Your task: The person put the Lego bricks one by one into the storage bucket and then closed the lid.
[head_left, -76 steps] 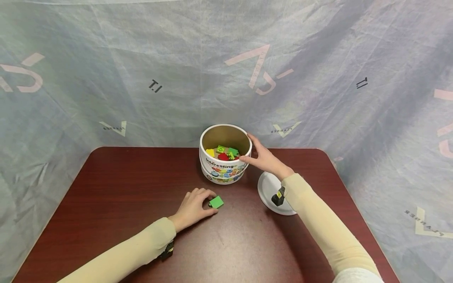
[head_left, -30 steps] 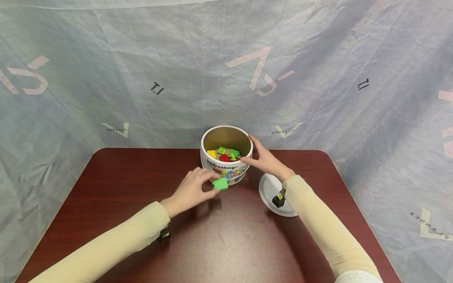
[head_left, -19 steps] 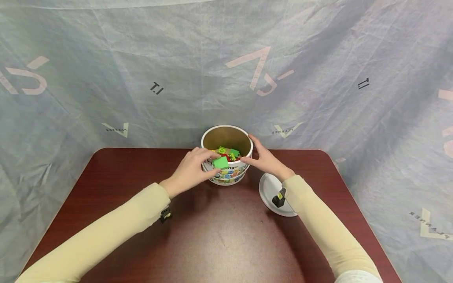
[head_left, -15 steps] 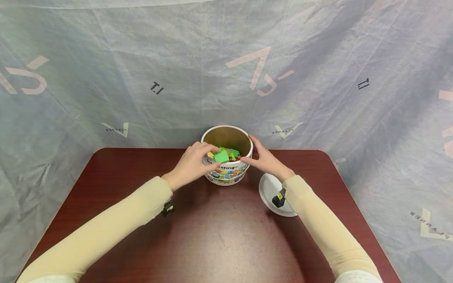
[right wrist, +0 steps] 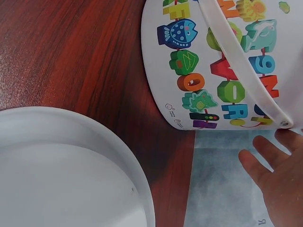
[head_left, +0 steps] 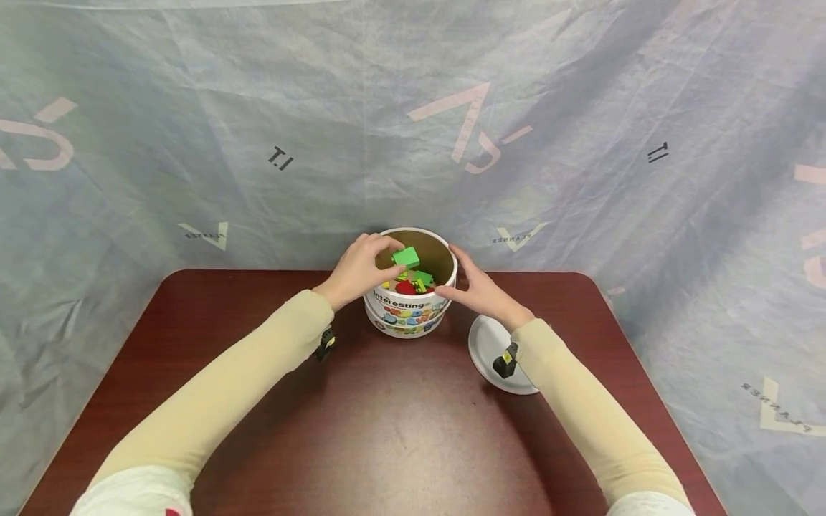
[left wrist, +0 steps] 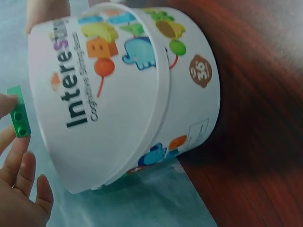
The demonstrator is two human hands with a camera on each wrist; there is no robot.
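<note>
A green toy building brick (head_left: 406, 257) is pinched between the thumb and fingers of my left hand (head_left: 363, 266), over the mouth of a white printed bucket (head_left: 406, 315). In the left wrist view the same brick (left wrist: 20, 116) shows its studs beside the bucket's rim. Several red, yellow and green bricks (head_left: 406, 287) lie inside the bucket. At the bucket's right side my right hand (head_left: 480, 290) holds the rim, thumb toward the front and fingers toward the back. Part of that hand (right wrist: 284, 184) appears beside the handle's rivet in the right wrist view.
A white round lid (head_left: 488, 351) lies on the brown table (head_left: 406, 437), partly under my right wrist. The bucket's white handle (right wrist: 236, 61) hangs down against its side. A grey printed cloth (head_left: 323, 107) hangs behind the table and along its sides.
My left hand has lifted the green brick from the table, up past the bucket's front, to above its opening. The right hand has stayed on the rim.
</note>
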